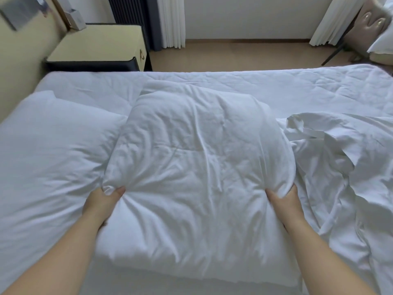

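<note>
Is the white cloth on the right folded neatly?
No, crumpled: the cloth beside the pillow lies in loose, irregular folds on the bed.

Readable text: none anywhere in view.
Nightstand (95,43): a small gold mark (141,54) on its side panel, too small to read.
Wall sheet (11,12): smeared by blur, nothing legible.
Box (74,19) on the nightstand: its faces are too blurred to read.
Pillow (191,167): no lettering can be made out on its white cover.
</note>
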Demonstrator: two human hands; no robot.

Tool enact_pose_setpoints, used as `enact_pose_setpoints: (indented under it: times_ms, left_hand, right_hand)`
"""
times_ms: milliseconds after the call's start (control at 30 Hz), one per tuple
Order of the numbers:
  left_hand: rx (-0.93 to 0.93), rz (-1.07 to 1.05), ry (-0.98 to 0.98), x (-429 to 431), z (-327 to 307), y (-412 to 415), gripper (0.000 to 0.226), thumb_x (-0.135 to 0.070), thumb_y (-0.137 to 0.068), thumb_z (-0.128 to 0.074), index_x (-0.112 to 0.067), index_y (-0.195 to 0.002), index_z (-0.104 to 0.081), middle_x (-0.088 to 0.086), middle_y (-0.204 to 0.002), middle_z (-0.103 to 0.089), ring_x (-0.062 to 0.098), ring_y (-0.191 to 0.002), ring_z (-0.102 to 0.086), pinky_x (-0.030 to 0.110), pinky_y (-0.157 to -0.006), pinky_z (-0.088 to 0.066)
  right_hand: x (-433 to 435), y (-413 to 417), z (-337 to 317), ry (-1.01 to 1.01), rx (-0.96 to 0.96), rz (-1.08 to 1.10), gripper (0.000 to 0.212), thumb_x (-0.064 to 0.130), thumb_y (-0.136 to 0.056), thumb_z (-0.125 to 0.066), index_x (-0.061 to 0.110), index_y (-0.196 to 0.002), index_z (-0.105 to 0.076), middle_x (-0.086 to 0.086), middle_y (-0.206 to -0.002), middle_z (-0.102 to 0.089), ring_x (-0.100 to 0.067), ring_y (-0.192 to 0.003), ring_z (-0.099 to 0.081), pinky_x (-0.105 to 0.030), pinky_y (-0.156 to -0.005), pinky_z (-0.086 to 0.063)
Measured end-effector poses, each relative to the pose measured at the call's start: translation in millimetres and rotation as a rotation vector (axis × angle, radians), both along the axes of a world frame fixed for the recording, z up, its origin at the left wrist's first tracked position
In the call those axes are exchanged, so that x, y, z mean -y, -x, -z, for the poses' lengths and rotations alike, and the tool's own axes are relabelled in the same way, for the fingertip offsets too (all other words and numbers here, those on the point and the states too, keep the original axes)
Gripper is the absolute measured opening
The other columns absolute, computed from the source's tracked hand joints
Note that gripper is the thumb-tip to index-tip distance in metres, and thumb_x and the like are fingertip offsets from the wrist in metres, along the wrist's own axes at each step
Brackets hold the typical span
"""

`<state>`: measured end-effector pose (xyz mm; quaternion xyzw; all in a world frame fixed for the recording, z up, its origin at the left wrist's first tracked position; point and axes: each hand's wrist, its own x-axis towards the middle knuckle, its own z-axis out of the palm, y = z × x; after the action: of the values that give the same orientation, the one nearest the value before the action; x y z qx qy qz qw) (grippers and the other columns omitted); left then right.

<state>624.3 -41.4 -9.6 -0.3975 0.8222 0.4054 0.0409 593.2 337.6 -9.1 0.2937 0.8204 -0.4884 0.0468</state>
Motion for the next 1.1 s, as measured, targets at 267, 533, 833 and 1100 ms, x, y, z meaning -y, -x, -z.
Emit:
enact_pose_setpoints:
  times_ms: [267, 533, 833, 1100]
  left_hand:
    - [-0.367, 0.064, 0.085, 0.5, -125.1, -99.6, 0.014, -0.013, -0.082, -0.066, -0.002, -0.077, -0.060, 0.000, -0.060, -0.053, 0.027, -0.067, -0.049, 0.030, -0.055, -0.034]
    - [-0.013, 0.042, 0.087, 43.7, -94.6, -230.9, 0.024, -0.034, -0.081, -0.068, -0.013, -0.078, -0.057, 0.009, -0.081, -0.064, 0.032, -0.086, -0.059, 0.031, -0.063, -0.040]
    - [0.061, 0.501, 0.357, -9.8, -50.9, -189.4, 0.085, -0.070, -0.081, -0.024, -0.023, -0.147, 0.001, 0.000, -0.157, 0.003, 0.018, -0.144, -0.002, 0.029, -0.114, -0.003]
    - [0.314, 0.881, 0.466, -80.9, -5.7, -158.4, 0.099, -0.083, -0.064, 0.002, -0.028, -0.146, 0.015, 0.001, -0.154, 0.022, 0.017, -0.142, 0.019, 0.044, -0.109, 0.015]
  right_hand:
    - [32.2, -38.2, -56.6, -0.221, -0.112, -0.172, 0.064, 0.011, -0.088, -0.054, 0.013, -0.145, -0.025, -0.021, -0.134, -0.047, -0.038, -0.119, -0.047, -0.041, -0.095, -0.036]
    - [65.0, -106.7, -62.8, -0.306, 0.035, -0.456, 0.064, 0.030, -0.087, -0.046, 0.021, -0.146, -0.023, -0.012, -0.144, -0.041, -0.038, -0.121, -0.047, -0.040, -0.089, -0.037]
    - [40.2, -138.7, -50.2, -0.277, 0.134, -0.355, 0.068, 0.017, -0.079, -0.041, 0.018, -0.145, -0.026, -0.017, -0.139, -0.044, -0.036, -0.119, -0.047, -0.035, -0.088, -0.037]
    - [-0.9, -179.9, -60.5, -0.504, 0.258, -0.333, 0.065, 0.024, -0.091, -0.053, 0.016, -0.146, -0.021, -0.007, -0.148, -0.034, -0.028, -0.133, -0.034, -0.035, -0.107, -0.027]
